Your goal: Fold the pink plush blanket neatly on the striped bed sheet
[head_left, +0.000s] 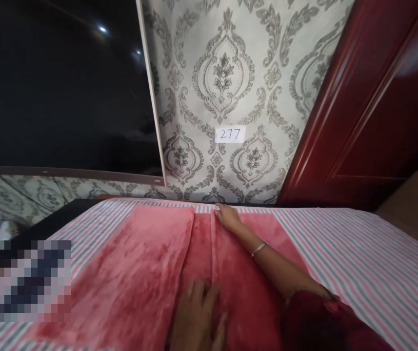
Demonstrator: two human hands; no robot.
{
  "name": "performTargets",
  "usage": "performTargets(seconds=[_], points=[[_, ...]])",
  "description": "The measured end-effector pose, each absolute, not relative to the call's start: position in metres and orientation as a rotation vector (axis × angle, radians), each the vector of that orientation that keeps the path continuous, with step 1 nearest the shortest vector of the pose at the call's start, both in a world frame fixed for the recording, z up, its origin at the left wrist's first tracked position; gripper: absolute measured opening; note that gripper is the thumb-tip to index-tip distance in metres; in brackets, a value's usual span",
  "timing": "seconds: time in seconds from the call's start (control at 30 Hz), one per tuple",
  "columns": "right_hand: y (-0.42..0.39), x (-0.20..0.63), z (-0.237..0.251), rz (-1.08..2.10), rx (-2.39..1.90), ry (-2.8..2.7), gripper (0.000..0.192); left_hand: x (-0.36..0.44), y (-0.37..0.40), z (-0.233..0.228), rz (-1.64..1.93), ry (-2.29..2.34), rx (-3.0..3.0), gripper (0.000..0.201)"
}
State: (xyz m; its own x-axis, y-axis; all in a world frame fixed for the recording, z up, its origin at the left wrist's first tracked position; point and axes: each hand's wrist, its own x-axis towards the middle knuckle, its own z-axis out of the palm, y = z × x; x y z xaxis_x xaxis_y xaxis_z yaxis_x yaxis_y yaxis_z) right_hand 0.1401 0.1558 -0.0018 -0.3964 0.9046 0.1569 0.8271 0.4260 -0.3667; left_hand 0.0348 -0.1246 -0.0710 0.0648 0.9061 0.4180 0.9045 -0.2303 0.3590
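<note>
A pink plush blanket lies flat, its left and right sides folded inward, with a narrow strip of the lower layer showing between the two folded edges. At the far end, my right hand is closed on the corner of the right flap, its fingertips partly hidden. Close to me, my left hand rests over the middle strip beside the right flap's edge. Its fingers are stretched out and the thumb stands apart; the wrist is cut off by the frame.
Under the blanket is a striped sheet in pink, grey and white. A large dark screen fills the upper left. Behind stands a patterned wall with a paper label reading 277. A dark red wooden panel leans in at right.
</note>
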Motion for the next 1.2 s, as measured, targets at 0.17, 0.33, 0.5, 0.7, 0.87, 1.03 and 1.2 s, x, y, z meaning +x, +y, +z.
performTargets(seconds=[0.17,0.33,0.5,0.7,0.87,1.03,1.2], points=[[0.137,0.133,-0.014,0.324,-1.382,-2.541,0.059,0.047,-0.105,-0.086,0.51,1.601,2.543,0.088],[0.129,0.132,-0.032,0.301,-1.367,-2.569,0.061,0.053,-0.106,-0.1,0.371,1.596,2.397,0.095],[0.128,0.133,-0.025,0.348,-1.353,-2.507,0.059,0.036,-0.118,-0.085,0.52,1.524,2.457,0.076],[0.113,0.105,-0.008,0.559,-1.191,-2.206,0.046,-0.012,-0.142,-0.06,0.711,2.114,2.465,0.058],[0.109,0.064,-0.013,0.912,-1.308,-2.079,0.032,-0.034,-0.151,-0.047,0.364,2.366,2.181,0.06],[0.121,0.046,-0.018,1.14,-1.377,-1.879,0.04,-0.035,-0.159,-0.041,0.358,2.348,2.197,0.052],[0.119,0.039,-0.018,1.139,-1.284,-1.81,0.059,-0.045,-0.16,-0.045,0.411,2.271,2.207,0.052]])
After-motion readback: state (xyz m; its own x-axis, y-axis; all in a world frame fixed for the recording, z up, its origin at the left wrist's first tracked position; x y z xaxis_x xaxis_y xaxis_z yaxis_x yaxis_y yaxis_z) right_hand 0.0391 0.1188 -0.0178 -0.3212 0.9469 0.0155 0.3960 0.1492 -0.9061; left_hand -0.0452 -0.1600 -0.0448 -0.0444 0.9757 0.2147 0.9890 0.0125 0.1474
